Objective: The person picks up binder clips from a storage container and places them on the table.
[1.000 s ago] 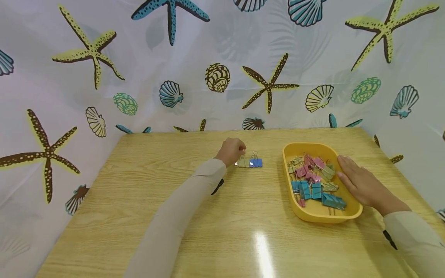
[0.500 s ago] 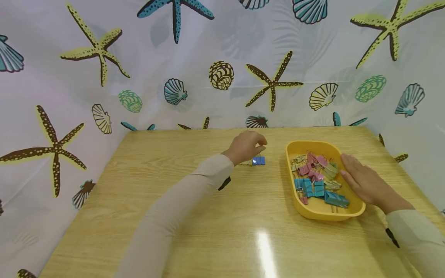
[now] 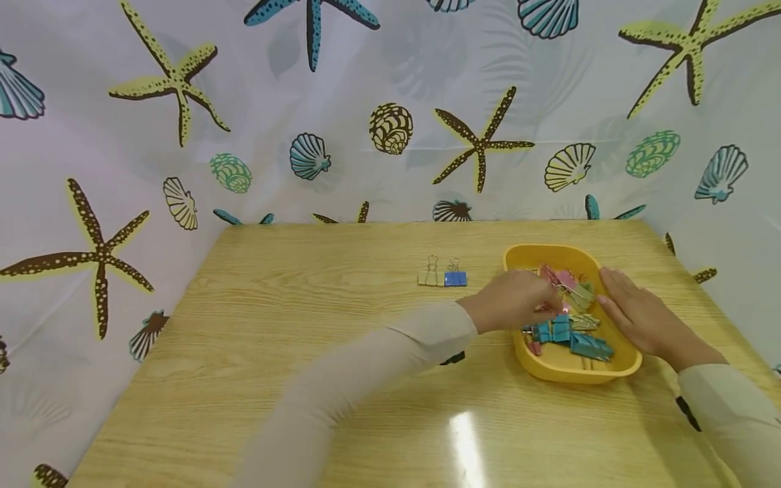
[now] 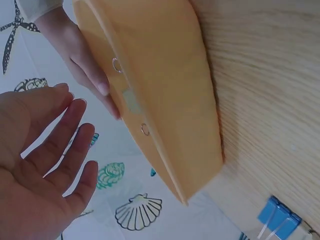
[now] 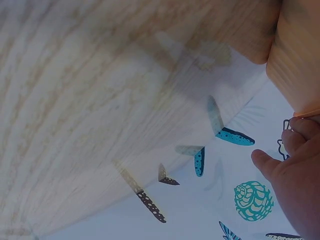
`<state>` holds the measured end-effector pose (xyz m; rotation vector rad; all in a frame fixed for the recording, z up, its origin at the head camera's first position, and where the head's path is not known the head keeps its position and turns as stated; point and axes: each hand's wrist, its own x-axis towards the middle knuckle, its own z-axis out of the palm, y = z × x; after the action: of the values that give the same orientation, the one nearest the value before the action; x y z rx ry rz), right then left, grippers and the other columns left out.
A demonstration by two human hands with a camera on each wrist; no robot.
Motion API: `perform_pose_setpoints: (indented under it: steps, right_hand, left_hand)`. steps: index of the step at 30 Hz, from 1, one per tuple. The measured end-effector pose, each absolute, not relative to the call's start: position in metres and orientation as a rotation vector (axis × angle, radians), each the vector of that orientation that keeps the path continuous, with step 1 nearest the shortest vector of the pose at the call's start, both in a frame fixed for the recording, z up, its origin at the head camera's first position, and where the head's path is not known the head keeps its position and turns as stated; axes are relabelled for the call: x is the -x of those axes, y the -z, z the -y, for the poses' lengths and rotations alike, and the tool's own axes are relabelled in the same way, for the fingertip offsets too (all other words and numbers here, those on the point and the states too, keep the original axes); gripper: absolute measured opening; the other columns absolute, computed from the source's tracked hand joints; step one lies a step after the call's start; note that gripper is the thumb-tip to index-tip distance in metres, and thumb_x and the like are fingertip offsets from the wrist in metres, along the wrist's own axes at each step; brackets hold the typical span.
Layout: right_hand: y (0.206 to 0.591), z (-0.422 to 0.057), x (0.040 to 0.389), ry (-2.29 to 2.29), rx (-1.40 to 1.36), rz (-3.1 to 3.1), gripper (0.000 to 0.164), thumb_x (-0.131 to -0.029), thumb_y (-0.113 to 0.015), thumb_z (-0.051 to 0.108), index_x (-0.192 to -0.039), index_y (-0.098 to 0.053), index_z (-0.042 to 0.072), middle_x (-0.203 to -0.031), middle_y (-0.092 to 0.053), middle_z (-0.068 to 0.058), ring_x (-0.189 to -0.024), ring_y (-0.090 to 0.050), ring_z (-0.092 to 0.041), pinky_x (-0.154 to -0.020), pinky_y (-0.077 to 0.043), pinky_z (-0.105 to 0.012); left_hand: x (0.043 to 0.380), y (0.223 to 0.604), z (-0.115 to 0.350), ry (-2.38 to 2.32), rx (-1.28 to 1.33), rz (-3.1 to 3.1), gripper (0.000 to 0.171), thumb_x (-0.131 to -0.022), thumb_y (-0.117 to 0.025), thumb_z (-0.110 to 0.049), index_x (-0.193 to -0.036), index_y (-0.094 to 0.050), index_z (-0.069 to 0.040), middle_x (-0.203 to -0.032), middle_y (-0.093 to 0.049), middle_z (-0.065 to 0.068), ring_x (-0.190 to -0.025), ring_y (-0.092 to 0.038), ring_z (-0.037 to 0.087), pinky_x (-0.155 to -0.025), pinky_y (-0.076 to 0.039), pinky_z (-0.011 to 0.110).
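My left hand hovers over the left side of a yellow bin, fingers loosely bent; the left wrist view shows nothing between the fingers. Pink binder clips, teal binder clips and some pale gold ones lie inside, a few hidden by this hand. Along the bin's right rim rests my right hand with its fingers straight. Left of the bin, a cream binder clip and a blue binder clip stand side by side on the table, wire handles pointing away.
The wooden table extends to the left and front of the bin. A white curtain printed with starfish and shells hangs behind the table and along both sides.
My left hand has left the cream clip, passed over the blue one and moved right to the bin. The cream clip stays beside the blue clip. My right hand keeps its place on the rim.
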<state>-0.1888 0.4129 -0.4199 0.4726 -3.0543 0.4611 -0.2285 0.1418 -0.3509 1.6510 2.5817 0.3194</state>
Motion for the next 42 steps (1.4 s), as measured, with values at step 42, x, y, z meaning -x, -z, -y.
perform_pose_setpoints:
  steps: [42]
  right_hand:
    - [0.417, -0.412, 0.187, -0.62, -0.47, 3.064, 0.061, -0.107, -0.031, 0.026, -0.151, -0.003, -0.003, -0.151, -0.008, -0.037, -0.139, -0.004, -0.053, -0.105, -0.002, -0.071]
  left_hand:
    - [0.168, 0.378, -0.241, 0.515, -1.812, -2.682, 0.022, -0.104, -0.038, -0.034, -0.107, -0.06, -0.037, -0.097, -0.065, -0.02, -0.078, -0.061, -0.005, -0.072, -0.051, 0.018]
